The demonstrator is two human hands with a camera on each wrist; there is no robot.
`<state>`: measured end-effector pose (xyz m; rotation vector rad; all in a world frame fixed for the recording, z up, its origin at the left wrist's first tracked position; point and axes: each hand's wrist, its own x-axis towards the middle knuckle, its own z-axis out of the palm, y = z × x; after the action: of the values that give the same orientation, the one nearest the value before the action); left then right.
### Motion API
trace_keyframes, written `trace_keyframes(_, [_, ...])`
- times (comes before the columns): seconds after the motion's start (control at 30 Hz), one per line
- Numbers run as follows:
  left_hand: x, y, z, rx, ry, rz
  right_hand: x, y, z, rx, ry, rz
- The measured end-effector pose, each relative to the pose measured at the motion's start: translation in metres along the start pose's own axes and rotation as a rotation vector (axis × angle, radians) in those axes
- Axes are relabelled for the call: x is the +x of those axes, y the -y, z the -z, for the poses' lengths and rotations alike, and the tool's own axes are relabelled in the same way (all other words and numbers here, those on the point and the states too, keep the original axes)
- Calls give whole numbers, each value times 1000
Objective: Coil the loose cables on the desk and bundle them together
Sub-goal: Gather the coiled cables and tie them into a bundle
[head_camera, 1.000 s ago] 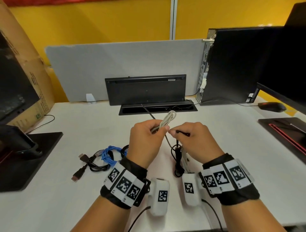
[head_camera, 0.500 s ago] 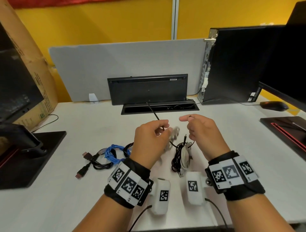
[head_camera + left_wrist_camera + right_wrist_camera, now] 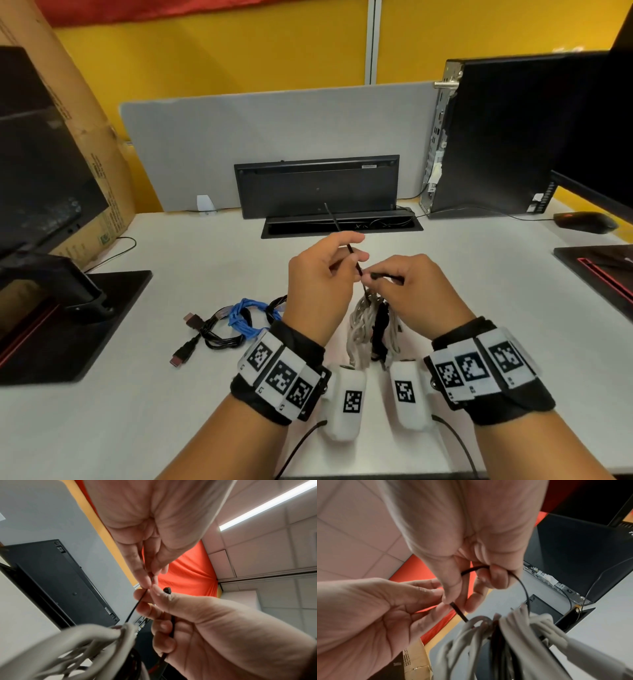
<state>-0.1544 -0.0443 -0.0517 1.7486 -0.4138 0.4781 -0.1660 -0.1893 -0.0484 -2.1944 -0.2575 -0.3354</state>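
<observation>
A bundle of coiled white cables (image 3: 359,323) with a black cable (image 3: 378,325) among them hangs just above the desk below both hands. A black zip tie (image 3: 352,255) loops round the top of the bundle. My left hand (image 3: 356,257) pinches the tie's long tail (image 3: 137,605) between thumb and fingers. My right hand (image 3: 373,275) pinches the tie near its head end (image 3: 167,589), with the loop (image 3: 523,588) curving past its curled fingers down to the white cables (image 3: 522,628). The two hands' fingertips touch.
A blue cable coil (image 3: 245,317) and a black HDMI cable (image 3: 205,334) lie on the desk to the left. An upright keyboard (image 3: 317,185) and cable slot (image 3: 342,224) stand behind, a PC tower (image 3: 496,137) and mouse (image 3: 585,221) right, a monitor base (image 3: 68,308) left.
The left hand let go of the raised white coil, which dropped lower. The hands parted, then met again, the left now pinching the tie's tail.
</observation>
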Motion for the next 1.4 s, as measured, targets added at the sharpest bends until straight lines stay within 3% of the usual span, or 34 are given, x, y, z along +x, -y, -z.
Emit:
trace_keyframes(0.23, [15, -10, 19, -77, 92, 116, 1, -4, -3, -28, -85, 45])
trace_keyframes(0.33, [42, -4, 45, 293, 229, 204, 2, -9, -1, -69, -72, 22])
trace_keyframes(0.4, [62, 2, 61, 715, 453, 295, 1, -10, 1, -103, -62, 5])
trace_keyframes(0.47, [77, 11, 70, 987, 627, 383, 1, -12, 1, -116, -59, -5])
trace_keyframes(0.7, [80, 44, 62, 1249, 910, 574, 1, -8, -2, -125, -29, -29])
trace_keyframes(0.83, [74, 53, 60, 1317, 953, 534, -1, -7, 0, -124, -8, -38])
trace_keyframes(0.93, [78, 49, 64, 1204, 881, 522, -1, -7, 1, -124, -1, -46])
trace_keyframes(1.23, [95, 27, 67, 827, 275, 268, 3, -6, 4, -134, 4, -85])
trace_keyframes(1.4, [93, 27, 64, 324, 105, 319, 3, -5, 4, -141, 7, -100])
